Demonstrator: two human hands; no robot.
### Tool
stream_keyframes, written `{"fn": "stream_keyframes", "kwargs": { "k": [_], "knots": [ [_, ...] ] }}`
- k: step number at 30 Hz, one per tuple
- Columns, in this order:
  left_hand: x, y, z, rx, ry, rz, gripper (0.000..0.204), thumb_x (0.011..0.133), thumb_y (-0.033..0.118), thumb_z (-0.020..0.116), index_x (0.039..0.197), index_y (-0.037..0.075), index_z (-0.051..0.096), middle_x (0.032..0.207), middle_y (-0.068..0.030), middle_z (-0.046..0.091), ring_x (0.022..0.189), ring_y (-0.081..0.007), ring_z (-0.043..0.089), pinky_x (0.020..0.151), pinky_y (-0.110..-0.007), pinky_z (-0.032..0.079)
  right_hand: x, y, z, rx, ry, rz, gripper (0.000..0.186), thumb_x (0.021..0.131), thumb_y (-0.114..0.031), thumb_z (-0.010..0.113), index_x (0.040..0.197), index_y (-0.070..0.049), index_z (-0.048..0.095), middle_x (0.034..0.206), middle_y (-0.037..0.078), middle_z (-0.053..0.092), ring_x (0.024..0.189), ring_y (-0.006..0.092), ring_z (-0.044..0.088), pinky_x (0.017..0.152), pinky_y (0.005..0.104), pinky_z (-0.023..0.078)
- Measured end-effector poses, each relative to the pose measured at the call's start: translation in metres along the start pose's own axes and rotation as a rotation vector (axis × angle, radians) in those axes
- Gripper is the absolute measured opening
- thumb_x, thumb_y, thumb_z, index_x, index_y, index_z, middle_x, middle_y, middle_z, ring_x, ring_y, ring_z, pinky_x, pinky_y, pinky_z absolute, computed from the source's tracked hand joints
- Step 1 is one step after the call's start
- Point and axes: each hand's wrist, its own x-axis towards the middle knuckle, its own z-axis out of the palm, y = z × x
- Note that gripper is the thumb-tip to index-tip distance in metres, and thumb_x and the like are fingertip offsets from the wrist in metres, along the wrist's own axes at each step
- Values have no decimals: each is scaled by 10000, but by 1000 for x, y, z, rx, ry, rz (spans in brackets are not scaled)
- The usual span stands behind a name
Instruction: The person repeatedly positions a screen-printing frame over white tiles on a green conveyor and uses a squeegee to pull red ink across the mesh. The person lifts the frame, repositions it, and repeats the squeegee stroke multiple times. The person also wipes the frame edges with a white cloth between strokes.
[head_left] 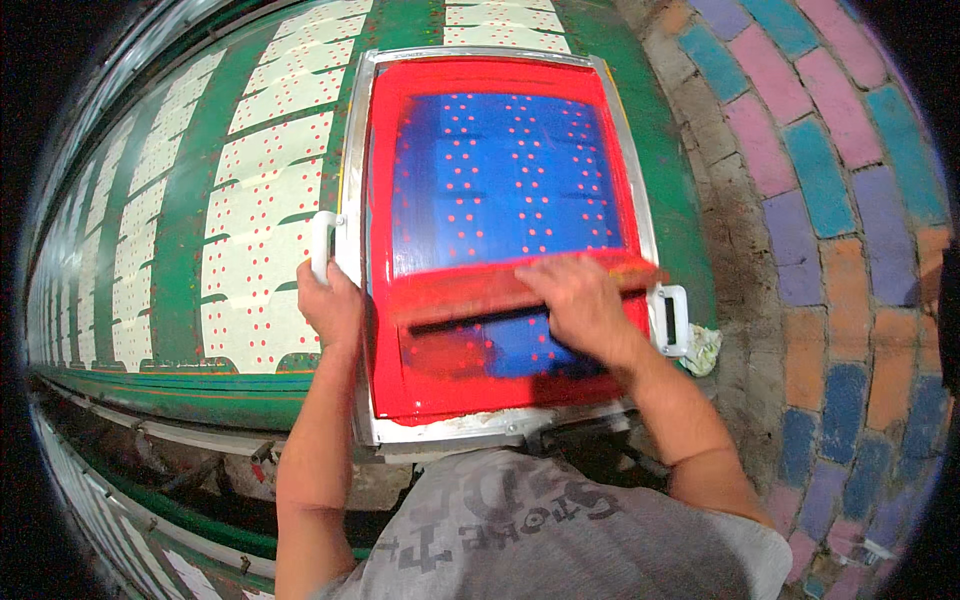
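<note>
A metal-framed printing screen [500,57] lies on the long table, its blue mesh [505,180] dotted with small red holes and ringed with red ink. My right hand [580,305] presses down on a red-smeared squeegee [460,295] that spans the screen near its lower part. My left hand [328,300] grips the white handle [322,240] on the screen's left edge. A second white handle [672,318] sticks out on the right edge, free of any hand.
White cloth with green stripes and red dots [255,210] stretches away to the left along the table. A crumpled rag [703,350] lies by the right handle. Coloured paving bricks [830,200] cover the ground at right. A metal rail [190,435] runs under the table's near edge.
</note>
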Motion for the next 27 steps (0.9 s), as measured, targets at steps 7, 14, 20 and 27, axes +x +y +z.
{"fn": "stream_keyframes", "kwargs": {
  "k": [7,14,20,27],
  "knots": [
    [0,-4,0,-11,21,20,275,990,123,671,1197,-57,651,994,-266,725,912,-403,720,845,-472,552,163,126,14,-51,21,95,443,818,-18,649,1220,-154,778,1126,174,772,1069,403,732,924,539,581],
    [1,-5,0,-9,19,-6,260,993,122,677,1179,-59,652,992,-243,726,890,-359,714,841,-461,552,269,200,23,-79,-80,166,436,854,-82,624,1247,-219,753,1196,169,767,1138,396,727,965,560,583],
    [0,-3,0,-7,24,-44,254,994,135,685,1165,-51,655,976,-226,721,888,-328,703,835,-447,549,296,229,14,-104,-75,120,505,850,-35,581,1300,-200,742,1192,191,763,1168,403,702,1009,526,549],
    [1,-6,0,26,25,-30,257,992,148,695,1159,-44,658,976,-223,716,877,-321,693,827,-440,546,308,244,22,-71,-79,102,472,849,-45,597,1270,-193,748,1169,188,770,1136,410,713,992,533,549]
  ]
}}
